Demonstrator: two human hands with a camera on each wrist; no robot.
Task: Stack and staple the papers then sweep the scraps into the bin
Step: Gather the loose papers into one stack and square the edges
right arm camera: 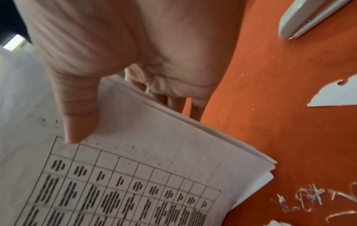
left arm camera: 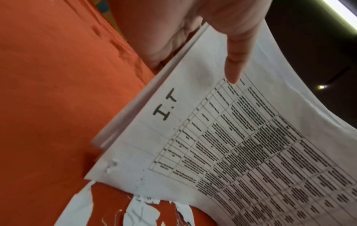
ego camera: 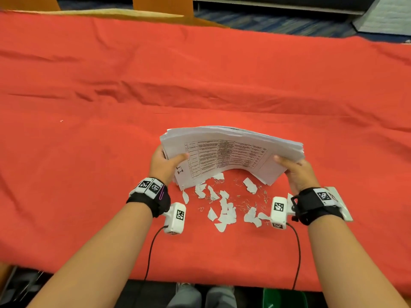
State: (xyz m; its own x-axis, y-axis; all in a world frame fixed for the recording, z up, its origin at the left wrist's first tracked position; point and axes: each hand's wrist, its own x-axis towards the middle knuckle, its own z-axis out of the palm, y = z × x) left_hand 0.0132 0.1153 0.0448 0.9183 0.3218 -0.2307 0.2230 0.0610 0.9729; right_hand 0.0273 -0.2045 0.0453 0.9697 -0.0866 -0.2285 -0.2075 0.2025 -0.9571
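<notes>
A thick stack of printed papers [ego camera: 231,152] bows upward above the red tablecloth, its near edge lifted. My left hand [ego camera: 165,162] grips its left end, thumb on the top sheet [left arm camera: 234,61] and fingers underneath. My right hand [ego camera: 293,170] grips the right end the same way, thumb [right arm camera: 77,116] pressed on the printed table. Torn white paper scraps [ego camera: 224,210] and loose bent staples [ego camera: 246,203] lie scattered on the cloth just in front of the stack. A white stapler [right arm camera: 309,19] lies on the cloth beyond my right hand in the right wrist view.
The red tablecloth [ego camera: 200,74] covers the whole table, wrinkled, with wide bare cloth beyond and to both sides. A green bin [ego camera: 282,298] stands on the floor below the table's near edge, right of my knees. Chairs stand at the far edge.
</notes>
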